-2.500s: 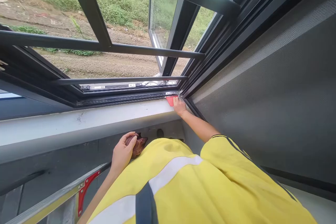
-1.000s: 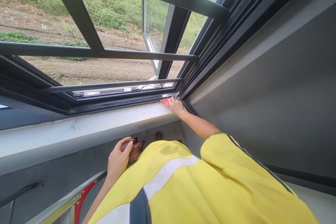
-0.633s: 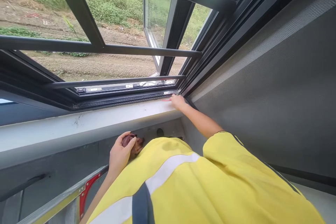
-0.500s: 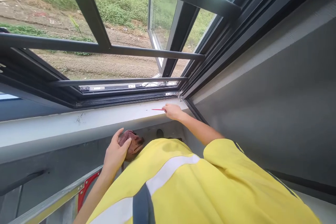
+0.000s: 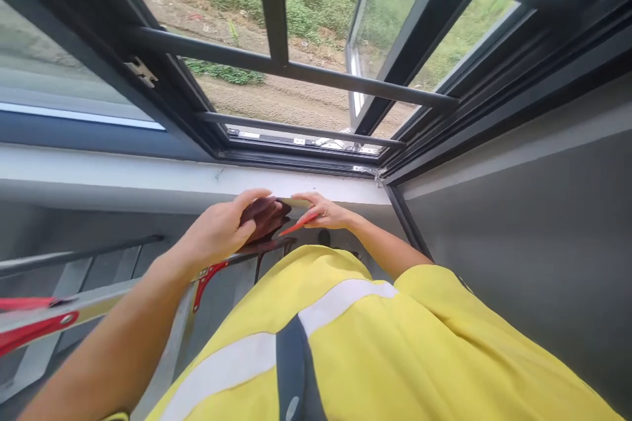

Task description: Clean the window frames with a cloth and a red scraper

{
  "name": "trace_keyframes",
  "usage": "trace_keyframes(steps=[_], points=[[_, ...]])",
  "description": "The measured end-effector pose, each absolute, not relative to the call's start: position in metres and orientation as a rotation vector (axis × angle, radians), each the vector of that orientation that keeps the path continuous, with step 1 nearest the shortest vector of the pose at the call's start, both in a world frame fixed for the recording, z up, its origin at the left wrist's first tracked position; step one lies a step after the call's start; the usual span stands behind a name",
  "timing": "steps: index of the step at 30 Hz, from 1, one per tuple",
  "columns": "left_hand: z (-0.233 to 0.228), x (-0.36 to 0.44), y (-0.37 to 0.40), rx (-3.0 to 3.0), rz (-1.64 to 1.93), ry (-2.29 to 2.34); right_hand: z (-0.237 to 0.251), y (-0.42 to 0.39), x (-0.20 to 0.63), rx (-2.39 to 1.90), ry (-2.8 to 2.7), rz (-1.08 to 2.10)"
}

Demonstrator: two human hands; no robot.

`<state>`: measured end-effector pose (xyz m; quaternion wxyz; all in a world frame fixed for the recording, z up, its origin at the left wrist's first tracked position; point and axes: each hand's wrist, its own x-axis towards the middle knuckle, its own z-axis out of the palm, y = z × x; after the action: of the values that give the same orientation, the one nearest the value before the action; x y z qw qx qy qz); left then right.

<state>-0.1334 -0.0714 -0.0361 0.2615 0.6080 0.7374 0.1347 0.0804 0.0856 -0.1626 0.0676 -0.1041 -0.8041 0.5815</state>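
Observation:
My left hand [image 5: 222, 227] is closed around a crumpled dark reddish-brown rag [image 5: 266, 220], just below the front edge of the white window sill [image 5: 276, 181]. Close to its right, my right hand [image 5: 330, 214] grips a thin red stick-like tool [image 5: 299, 223]. The tool's narrow end points down and left at the rag; whether they touch is unclear. What kind of tool it is does not show. A yellowish patch lies between the two hands, too blurred to name.
Dark window bars [image 5: 316, 79] cross the opening ahead, with an opened sash [image 5: 390, 26] beyond. A metal hinge arm [image 5: 378, 174] sits at the frame's lower right corner. An aluminium ladder [image 5: 103, 296] with red braces stands at lower left. A grey wall [image 5: 518, 210] rises on the right.
My right hand has come down and inward from the sill with the red tool, meeting the rag. My left hand has risen with the rag, and the view has shifted left.

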Motion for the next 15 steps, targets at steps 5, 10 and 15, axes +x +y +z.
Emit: trace_keyframes(steps=[5, 10, 15], points=[[0.015, -0.146, -0.061, 1.863, 0.169, 1.844, -0.148, 0.088, 0.022, 0.119, -2.547, 1.916], [0.034, -0.176, -0.079, 1.783, 0.047, 2.129, -0.135, 0.084, 0.015, 0.019, -2.009, 2.534], [0.027, -0.196, -0.106, 1.618, 0.29, 2.453, -0.108, 0.097, 0.026, -0.136, -1.681, 2.67]])
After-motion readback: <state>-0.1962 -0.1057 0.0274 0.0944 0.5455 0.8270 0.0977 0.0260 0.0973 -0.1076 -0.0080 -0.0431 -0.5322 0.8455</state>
